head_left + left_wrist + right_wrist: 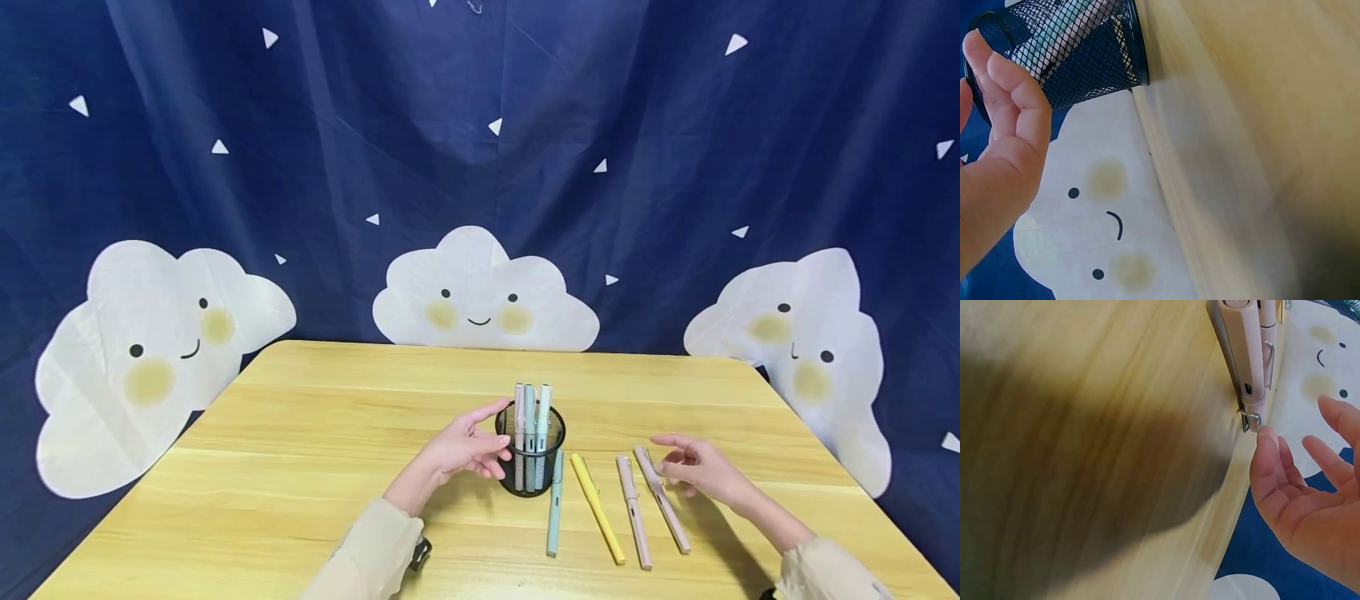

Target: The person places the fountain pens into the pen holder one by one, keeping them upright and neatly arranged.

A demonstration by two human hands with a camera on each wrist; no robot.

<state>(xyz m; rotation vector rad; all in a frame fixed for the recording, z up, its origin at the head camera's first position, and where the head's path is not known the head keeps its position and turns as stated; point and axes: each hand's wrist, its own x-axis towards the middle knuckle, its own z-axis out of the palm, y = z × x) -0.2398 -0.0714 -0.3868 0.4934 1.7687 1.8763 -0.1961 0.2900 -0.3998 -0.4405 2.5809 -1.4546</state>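
Note:
A black mesh pen holder (pixel 512 479) stands upright on the table with a pink pen (pixel 520 400), a blue pen (pixel 529 404) and a pale mint pen (pixel 545 400) in it. My left hand (pixel 467 447) is at the holder's left side, fingers spread loosely by the mesh; whether they touch it I cannot tell. On the table lie a teal pen (pixel 555 508), a yellow pen (pixel 597 508), a pink pen (pixel 634 517) and a mauve pen (pixel 663 502). Close to the mauve pen's upper end is my right hand (pixel 701 469), fingers loosely bent and holding nothing.
The light wooden table (pixel 300 467) ends at a back edge before a dark blue curtain (pixel 480 183) printed with white clouds and small triangles. A small black object (pixel 420 553) shows beside the left sleeve.

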